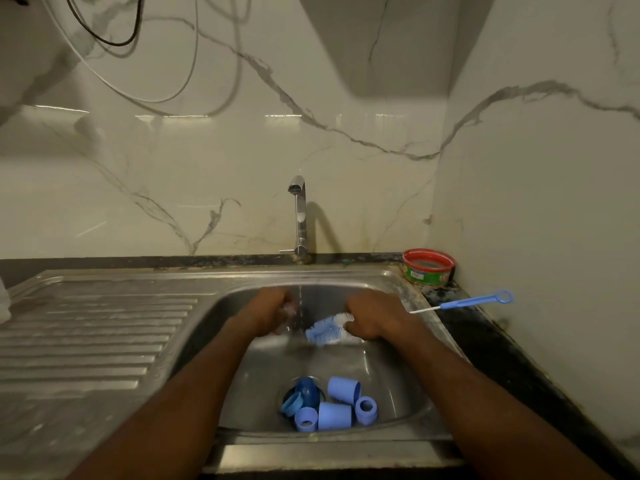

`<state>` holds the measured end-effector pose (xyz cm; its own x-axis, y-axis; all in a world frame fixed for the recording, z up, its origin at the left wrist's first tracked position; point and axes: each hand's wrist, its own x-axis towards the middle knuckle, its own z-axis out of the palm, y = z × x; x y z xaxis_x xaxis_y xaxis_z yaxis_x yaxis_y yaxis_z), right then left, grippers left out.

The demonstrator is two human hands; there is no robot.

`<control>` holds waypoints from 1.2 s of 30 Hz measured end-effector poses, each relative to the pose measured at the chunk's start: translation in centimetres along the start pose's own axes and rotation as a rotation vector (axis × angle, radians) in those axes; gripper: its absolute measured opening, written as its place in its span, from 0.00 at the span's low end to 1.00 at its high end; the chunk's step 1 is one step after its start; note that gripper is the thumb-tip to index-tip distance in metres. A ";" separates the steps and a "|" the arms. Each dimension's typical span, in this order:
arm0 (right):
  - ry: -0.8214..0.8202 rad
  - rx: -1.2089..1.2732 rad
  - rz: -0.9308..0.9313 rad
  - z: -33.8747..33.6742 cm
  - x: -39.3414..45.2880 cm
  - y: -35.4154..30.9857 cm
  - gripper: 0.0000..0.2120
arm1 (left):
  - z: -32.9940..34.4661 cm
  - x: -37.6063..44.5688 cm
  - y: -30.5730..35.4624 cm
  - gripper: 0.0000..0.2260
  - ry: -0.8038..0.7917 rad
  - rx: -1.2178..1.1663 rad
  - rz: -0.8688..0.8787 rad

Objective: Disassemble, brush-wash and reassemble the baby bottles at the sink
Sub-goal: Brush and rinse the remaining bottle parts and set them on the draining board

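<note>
Over the steel sink basin [388, 372], my left hand [268, 311] grips a small clear bottle part [290, 310] under the running water; I cannot make out what part it is. My right hand [375, 317] holds the blue-and-white bottle brush [327, 329], its bristles pointing left toward the stream. Several blue bottle parts [332, 405] lie around the drain at the basin's near end: caps, collars and a darker dome-shaped piece [306, 389].
The tap [299, 216] runs at the back of the sink. A ridged draining board [90, 334] lies to the left. On the dark counter to the right sit a thin blue nipple brush [474, 301] and a red-rimmed green tub [428, 266].
</note>
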<state>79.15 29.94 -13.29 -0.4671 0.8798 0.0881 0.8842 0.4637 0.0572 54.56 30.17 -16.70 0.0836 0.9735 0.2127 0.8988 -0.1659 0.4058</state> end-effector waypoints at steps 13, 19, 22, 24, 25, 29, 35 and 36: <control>0.099 -0.008 0.033 -1.6 -0.9 -1.2 0.15 | -1.0 -2.6 0.2 0.14 0.139 0.064 -0.089; 0.360 0.096 0.099 -2.9 -0.9 -1.5 0.16 | -2.5 -2.3 0.3 0.10 0.483 -0.052 -0.050; 0.252 0.054 0.099 -2.3 -0.8 -2.0 0.15 | -1.4 -2.4 -0.3 0.10 0.197 0.068 -0.160; 0.291 0.094 0.115 -2.4 -0.8 -2.2 0.14 | -2.1 -2.5 -0.2 0.07 0.316 -0.005 -0.121; 0.296 0.118 0.120 -2.4 -0.8 -2.2 0.14 | -2.5 -2.6 -0.2 0.07 0.367 -0.030 -0.120; 0.238 0.091 0.123 -2.6 -1.4 -2.4 0.14 | -2.4 -3.8 -0.5 0.11 0.198 0.135 -0.226; 0.094 0.139 0.142 -2.5 -2.1 -2.3 0.16 | -2.7 -5.3 0.9 0.13 0.120 0.186 -0.268; 0.127 0.150 0.150 -2.6 -2.4 -2.3 0.15 | -2.9 -5.6 1.2 0.13 0.121 0.198 -0.266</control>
<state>78.22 26.47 -11.04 -0.3197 0.9241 0.2095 0.9307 0.3478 -0.1137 53.99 24.10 -14.84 -0.2057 0.9510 0.2310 0.9492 0.1364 0.2835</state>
